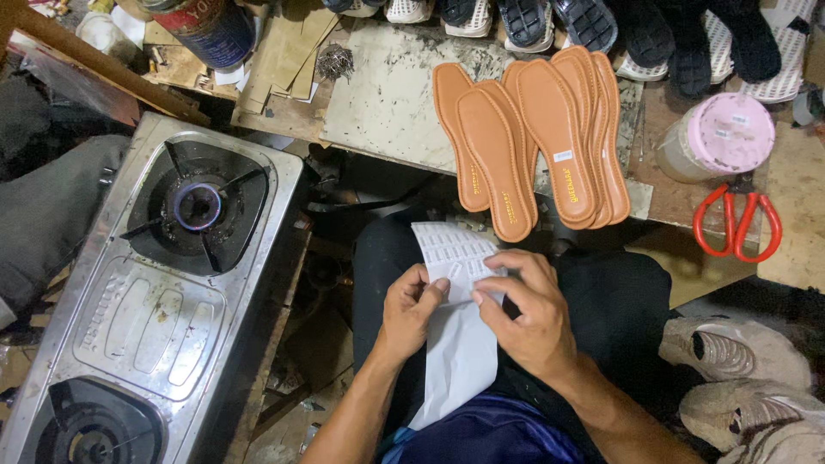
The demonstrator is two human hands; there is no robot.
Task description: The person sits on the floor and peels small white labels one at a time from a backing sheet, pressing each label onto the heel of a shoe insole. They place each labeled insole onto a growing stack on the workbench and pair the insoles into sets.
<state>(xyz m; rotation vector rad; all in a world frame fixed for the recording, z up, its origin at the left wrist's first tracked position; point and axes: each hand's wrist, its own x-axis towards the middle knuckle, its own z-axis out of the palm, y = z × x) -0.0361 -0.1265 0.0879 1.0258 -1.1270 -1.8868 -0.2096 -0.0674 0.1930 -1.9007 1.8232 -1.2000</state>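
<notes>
Two hands, the left hand (411,308) and right hand (524,311), are pinched on a thin, limp white label sheet (455,331) held over the lap, insoles (533,142) at 12 o'clock.

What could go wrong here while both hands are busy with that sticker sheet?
1. The gas burner is lit beside the left hand; the sticker sheet or a sleeve might drift toward the flame.
2. The stack of brown insoles overhangs the worktable edge above the lap, so a knock from the right hand could probably tip them off.
3. The red scissors also lie near the table's edge and may fall.
</notes>
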